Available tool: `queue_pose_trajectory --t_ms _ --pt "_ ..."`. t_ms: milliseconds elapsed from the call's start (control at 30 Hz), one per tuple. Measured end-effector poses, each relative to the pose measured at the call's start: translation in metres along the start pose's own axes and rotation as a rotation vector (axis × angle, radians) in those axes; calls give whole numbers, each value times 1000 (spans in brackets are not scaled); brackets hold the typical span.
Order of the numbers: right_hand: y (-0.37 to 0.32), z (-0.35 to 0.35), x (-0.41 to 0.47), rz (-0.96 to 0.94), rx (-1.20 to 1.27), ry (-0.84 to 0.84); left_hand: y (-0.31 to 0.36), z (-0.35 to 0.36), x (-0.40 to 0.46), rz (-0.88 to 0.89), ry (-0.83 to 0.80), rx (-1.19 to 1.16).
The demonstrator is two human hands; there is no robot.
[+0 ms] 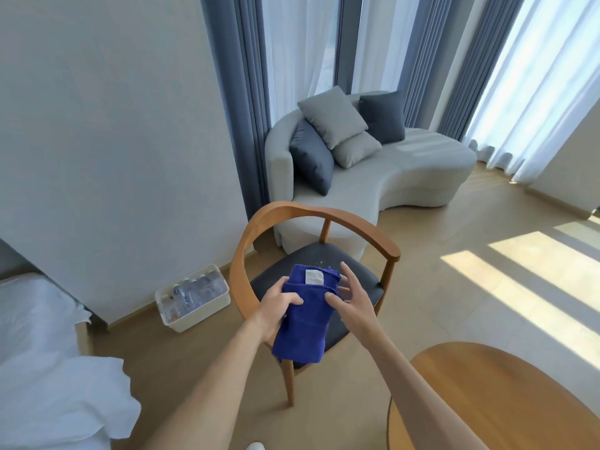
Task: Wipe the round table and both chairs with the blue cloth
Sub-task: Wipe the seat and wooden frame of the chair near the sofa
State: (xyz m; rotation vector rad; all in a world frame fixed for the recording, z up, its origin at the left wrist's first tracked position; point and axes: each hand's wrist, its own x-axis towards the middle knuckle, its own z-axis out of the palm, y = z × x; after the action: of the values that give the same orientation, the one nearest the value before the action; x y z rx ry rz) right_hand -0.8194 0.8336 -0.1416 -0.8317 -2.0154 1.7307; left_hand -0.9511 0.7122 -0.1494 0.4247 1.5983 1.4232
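Observation:
The blue cloth (305, 316), folded with a white label on top, hangs in the air above the chair seat. My left hand (277, 306) grips its left edge with curled fingers. My right hand (352, 295) touches its right edge, thumb against the fold and fingers spread and fairly straight. Below them stands a wooden chair (316, 212) with a curved backrest and a dark seat cushion. The round wooden table (493, 397) shows at the lower right. No second chair is in view.
A white bin of bottles (194, 298) stands on the floor by the wall, left of the chair. A bed with white sheets (48, 368) fills the lower left. A grey curved sofa (389, 180) with cushions sits behind the chair, by curtained windows.

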Motion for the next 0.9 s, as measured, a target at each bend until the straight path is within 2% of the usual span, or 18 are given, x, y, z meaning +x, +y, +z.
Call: queue_pose_trajectory --t_ms 100,300,500,733,800,900 --pt "-18 14 31 -55 -98 -11 20 -33 16 24 -61 25" --pt "-47 45 78 -137 -145 97 69 -87 53 72 -138 116" --pt "-71 49 107 -169 -140 162 103 -105 90 199 -110 328" --pt "-79 28 124 -169 -121 236 137 -92 108 395 -5 602" --pt "-80 17 128 -141 -214 251 149 -85 108 471 21 707" --pt "-88 -5 133 -91 -480 226 176 -72 107 534 -30 833"
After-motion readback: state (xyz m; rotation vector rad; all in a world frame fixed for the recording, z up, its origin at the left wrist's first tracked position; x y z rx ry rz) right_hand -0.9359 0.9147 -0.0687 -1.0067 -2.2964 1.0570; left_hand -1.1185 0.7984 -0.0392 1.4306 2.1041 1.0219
